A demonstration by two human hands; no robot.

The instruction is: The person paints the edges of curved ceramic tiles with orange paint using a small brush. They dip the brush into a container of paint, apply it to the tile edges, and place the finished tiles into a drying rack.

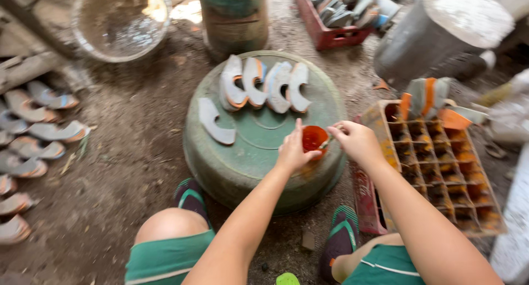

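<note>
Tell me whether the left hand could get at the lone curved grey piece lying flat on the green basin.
Probably yes. The left hand rests on the same upturned green basin, and bare surface lies between it and the lone grey piece. It would first have to let go of the orange cup.

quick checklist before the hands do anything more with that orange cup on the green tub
1. Left hand on orange cup: ok, it touches the cup's side.
2. Right hand at the cup's rim: ok, fingers meet it.
3. Cup over the upturned green tub: ok.
4. Firm grip on the cup: cannot tell, blurred.
5. Curved pieces in a row, apart from the hands: ok.
6. Divided crate beside the right arm: ok.
</note>
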